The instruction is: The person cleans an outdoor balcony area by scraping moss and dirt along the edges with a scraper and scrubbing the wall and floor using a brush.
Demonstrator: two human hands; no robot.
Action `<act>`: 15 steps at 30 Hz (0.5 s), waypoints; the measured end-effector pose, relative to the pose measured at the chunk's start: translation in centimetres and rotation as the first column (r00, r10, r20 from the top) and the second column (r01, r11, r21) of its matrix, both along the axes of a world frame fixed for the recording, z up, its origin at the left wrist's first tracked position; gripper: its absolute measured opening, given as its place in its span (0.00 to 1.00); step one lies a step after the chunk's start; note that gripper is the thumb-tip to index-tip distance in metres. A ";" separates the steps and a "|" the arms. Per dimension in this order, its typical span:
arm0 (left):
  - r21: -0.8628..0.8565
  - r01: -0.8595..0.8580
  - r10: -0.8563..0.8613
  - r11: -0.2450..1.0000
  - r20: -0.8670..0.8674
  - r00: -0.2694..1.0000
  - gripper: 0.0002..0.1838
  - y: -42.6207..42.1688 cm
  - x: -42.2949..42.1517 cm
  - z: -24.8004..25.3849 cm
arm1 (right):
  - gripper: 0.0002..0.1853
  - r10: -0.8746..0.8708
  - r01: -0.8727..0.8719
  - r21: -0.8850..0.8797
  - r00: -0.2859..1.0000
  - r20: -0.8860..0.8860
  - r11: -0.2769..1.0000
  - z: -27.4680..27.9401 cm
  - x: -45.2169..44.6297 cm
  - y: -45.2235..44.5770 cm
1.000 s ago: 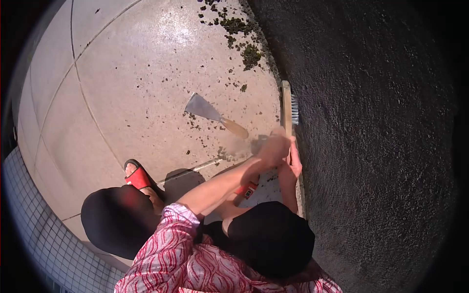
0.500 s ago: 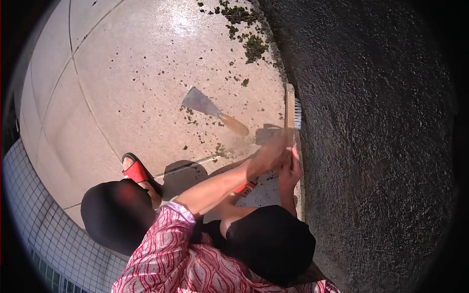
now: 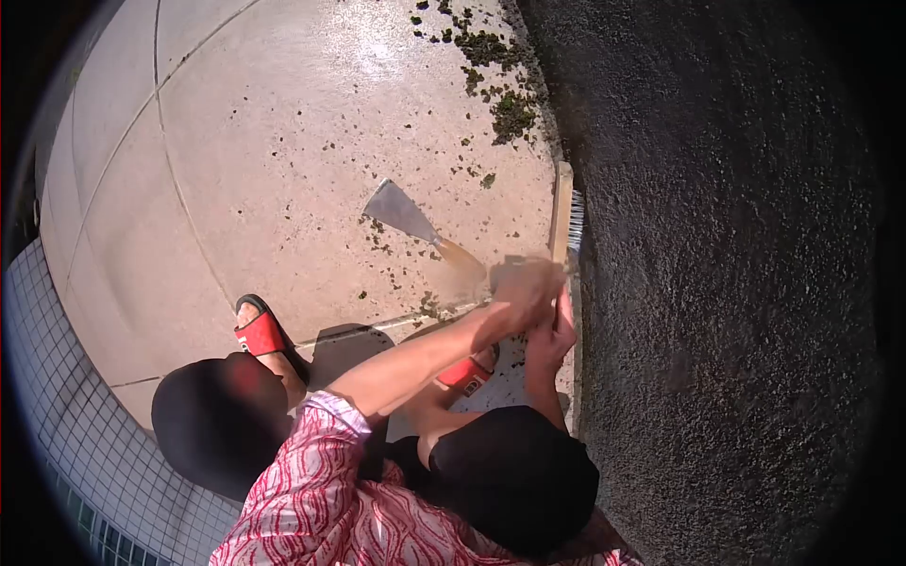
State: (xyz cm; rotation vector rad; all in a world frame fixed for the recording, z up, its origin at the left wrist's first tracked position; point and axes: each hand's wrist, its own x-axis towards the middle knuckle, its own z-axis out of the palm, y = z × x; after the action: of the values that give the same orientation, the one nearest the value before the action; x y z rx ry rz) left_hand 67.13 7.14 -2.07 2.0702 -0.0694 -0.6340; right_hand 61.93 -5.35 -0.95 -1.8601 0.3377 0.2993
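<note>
A wooden brush (image 3: 562,212) with pale bristles lies along the foot of the dark rough wall, its bristles facing the wall. My left hand (image 3: 528,288), slightly blurred, is closed round the brush handle. Just below and to the right, my right hand (image 3: 552,335) is closed on the lower end of the same handle, which the hands mostly hide. A scraper (image 3: 401,209) with a metal blade and wooden handle rests on the pale paving, left of the brush and touched by neither hand.
Clumps of dark moss (image 3: 512,118) lie along the wall (image 3: 717,283) at the upper right, and crumbs are scattered over the paving (image 3: 236,170). My feet wear red sandals (image 3: 260,335). A tiled surface (image 3: 85,424) is at the lower left.
The view has shifted a little, moving the scraper and moss in the picture. Both hands stay on the brush, which has moved slightly along the wall.
</note>
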 end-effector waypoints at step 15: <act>-0.129 -0.119 0.097 0.984 -0.165 0.982 0.16 2.3 1.7 1.8 | 0.23 -0.028 0.027 0.044 0.999 0.019 0.999 2.2 2.1 3.4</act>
State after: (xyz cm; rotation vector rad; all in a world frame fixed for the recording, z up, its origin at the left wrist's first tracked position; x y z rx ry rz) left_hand 68.87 9.44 -0.25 1.8705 0.0882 -0.7037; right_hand 63.99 -1.97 1.29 -1.8129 0.3402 0.2678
